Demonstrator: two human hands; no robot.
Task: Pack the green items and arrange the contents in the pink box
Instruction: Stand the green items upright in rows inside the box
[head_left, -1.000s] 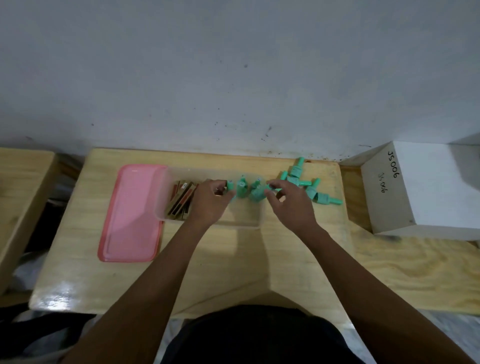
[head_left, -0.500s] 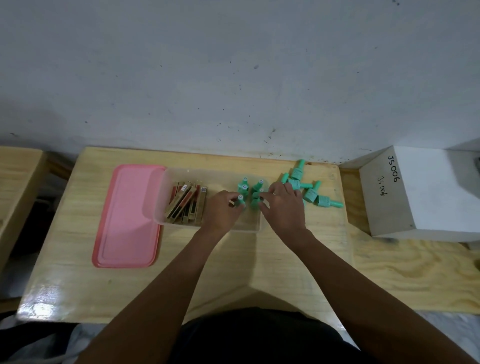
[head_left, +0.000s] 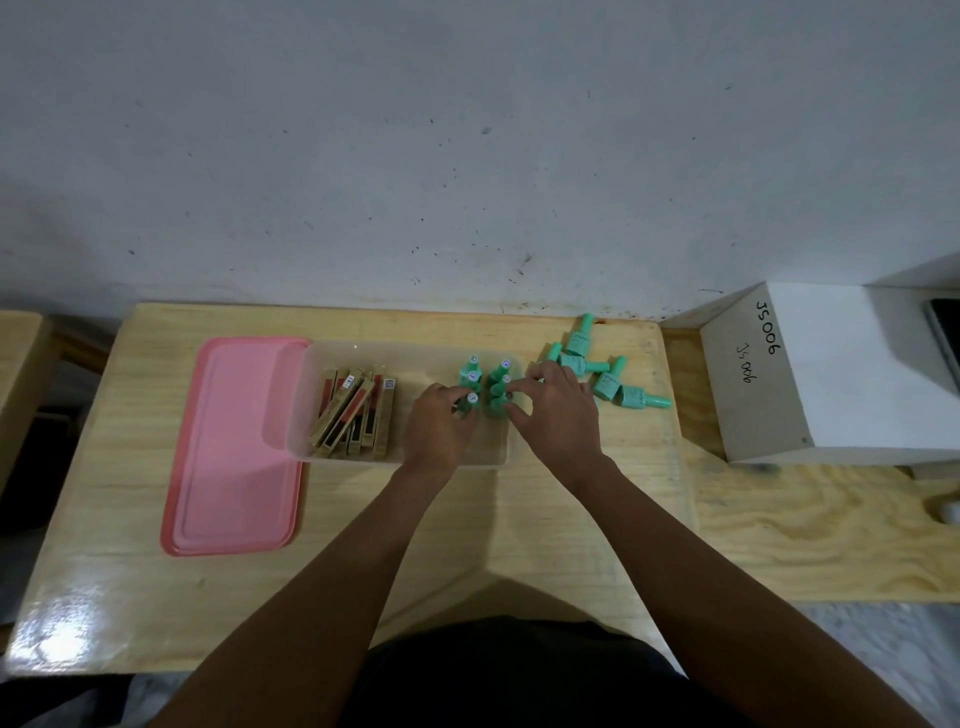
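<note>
the person is partway through packing, the left hand (head_left: 439, 423) and right hand (head_left: 553, 410) pinching upright green bottles (head_left: 485, 384) at the clear box's (head_left: 405, 460) right end, while five more bottles (head_left: 605, 371) are lying unpacked near the table's (head_left: 519, 519) far right corner.

dim, soft light | glare on table (head_left: 57, 642) near-left corner | wide-angle edge bending | slightly soft

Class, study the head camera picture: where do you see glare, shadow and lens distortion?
Head view: glare shines on the varnished table at its near left corner; a soft shadow falls beneath the forearms toward the near table edge; wide-angle distortion bows the table's edges; the green bottles look slightly soft.
</note>
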